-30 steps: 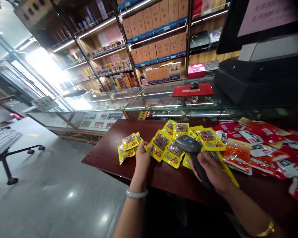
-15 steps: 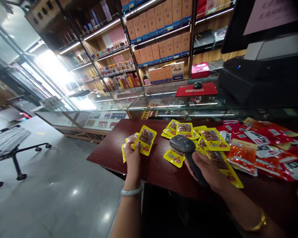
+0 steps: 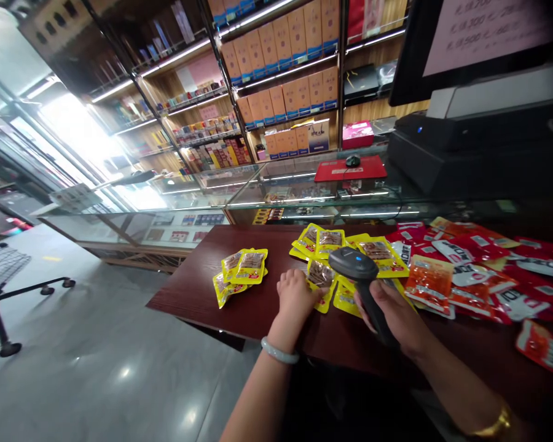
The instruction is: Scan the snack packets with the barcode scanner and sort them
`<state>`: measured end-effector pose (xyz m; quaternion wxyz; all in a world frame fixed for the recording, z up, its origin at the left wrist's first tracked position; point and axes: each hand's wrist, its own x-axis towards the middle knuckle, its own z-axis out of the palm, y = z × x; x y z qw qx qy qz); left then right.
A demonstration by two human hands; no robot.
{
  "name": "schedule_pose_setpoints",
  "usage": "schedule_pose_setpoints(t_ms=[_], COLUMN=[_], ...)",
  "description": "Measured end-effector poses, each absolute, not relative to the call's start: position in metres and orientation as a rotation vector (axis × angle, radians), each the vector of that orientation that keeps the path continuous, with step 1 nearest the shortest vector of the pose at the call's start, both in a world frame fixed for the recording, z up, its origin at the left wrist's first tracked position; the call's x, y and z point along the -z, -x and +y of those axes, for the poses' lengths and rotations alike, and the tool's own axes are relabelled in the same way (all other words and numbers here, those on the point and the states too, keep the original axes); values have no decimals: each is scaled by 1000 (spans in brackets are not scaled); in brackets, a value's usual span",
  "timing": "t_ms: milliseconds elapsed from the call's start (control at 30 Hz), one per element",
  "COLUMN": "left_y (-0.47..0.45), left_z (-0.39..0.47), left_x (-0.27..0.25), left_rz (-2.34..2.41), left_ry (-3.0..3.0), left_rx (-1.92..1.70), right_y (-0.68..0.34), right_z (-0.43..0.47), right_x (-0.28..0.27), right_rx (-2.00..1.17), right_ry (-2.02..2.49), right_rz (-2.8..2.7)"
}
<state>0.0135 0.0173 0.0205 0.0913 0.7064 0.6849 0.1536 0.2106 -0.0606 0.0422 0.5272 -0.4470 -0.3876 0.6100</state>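
Note:
My left hand [image 3: 295,296] is over the wooden table with its fingers apart. Its thumb reaches onto a yellow snack packet [image 3: 321,274] just to the right, without visibly closing round it. In my right hand [image 3: 394,313] is a black barcode scanner [image 3: 354,264], gripped by the handle, its head above the yellow packets. Left of my left hand, several yellow packets lie in a small overlapping pile [image 3: 251,266]. More yellow packets [image 3: 378,250] lie beyond and partly beneath the scanner.
Red, white and orange packets [image 3: 474,261] are heaped on the right of the table [image 3: 188,276]. A glass display counter [image 3: 239,190] runs behind, carrying a mouse [image 3: 352,161] on a red mat and a monitor [image 3: 410,55]. At left stands a wire cart [image 3: 2,276].
My left hand has let go of a yellow packet on the left pile and moved right to the other packets. The scanner stays in my right hand. The view has shifted slightly.

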Motion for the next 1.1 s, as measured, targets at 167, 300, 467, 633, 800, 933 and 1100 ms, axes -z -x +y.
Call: schedule_pose_setpoints(t_ms=[167,300,467,633,800,933,1100], left_y=[14,32,40,65,81,50,-19], left_z=[23,19,15,29,40,41,56], left_x=[-16,-10,-14,-31,-54,-54,-44], left_rz=[1909,1830,1860,1999,2385,2312,1860], left_ry=[-1728,-1596,-1554,-1418,-1584,-1822,-1914], left_rx=[-690,-898,-1020,-1230,-1288,-1257,-653], right_y=[-210,-202,-191,-184,-186,-193,-204], right_z=[-63,-63,-59,-55,-54,-56,-59], right_x=[-37,-33,-32,-38,-40,-41,-42], right_rx=[-1481,-1558,-1587,-1577,-1578,-1551,-1512], right_ry=[1114,1097,992,954,942,997,1067], right_rz=[-885,-924,-1119,-1154,-1142,-1071,-933])
